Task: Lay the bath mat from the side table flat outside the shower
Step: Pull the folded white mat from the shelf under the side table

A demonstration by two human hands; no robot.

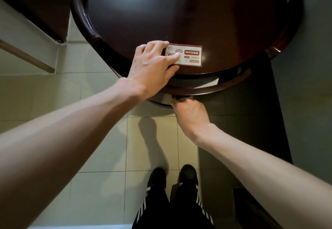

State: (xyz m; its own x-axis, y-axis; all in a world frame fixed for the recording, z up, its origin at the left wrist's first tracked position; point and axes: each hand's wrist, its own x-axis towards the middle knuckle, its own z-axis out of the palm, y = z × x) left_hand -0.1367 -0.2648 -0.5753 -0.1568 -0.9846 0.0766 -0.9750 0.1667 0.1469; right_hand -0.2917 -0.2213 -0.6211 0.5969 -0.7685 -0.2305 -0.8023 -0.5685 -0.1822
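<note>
Two bare arms reach forward and down to a round dark-brown glossy wooden side table [143, 13]; the left hand [152, 65] sits palm-down at the near edge of the top, fingers curled over the left end of a small white-and-red rectangular WiFi card [192, 56] with the thumb tucked at the card's lower edge, so it looks like it's got that end of the card pinched; the right hand [190, 114] is lower, wrist bent and the back of the hand facing up, its fingers going up under the table's rim where they're hidden, so honestly can't tell if it's got hold of anything; the card reads "WiFi" in big red letters with signal arcs, part-covered by the fingers, then a red box saying "WiFi已覆盖"; the smaller lines under that are too tiny to read; as for the bath mat, the only candidate is a pale sliver [197, 82] showing in the gap between the table top and the lower ring, right above the right hand, and I can't say for sure that's it; below are pale square floor tiles [100, 139], black shoes [188, 173] and black trousers with white stripes [179, 210].
</note>
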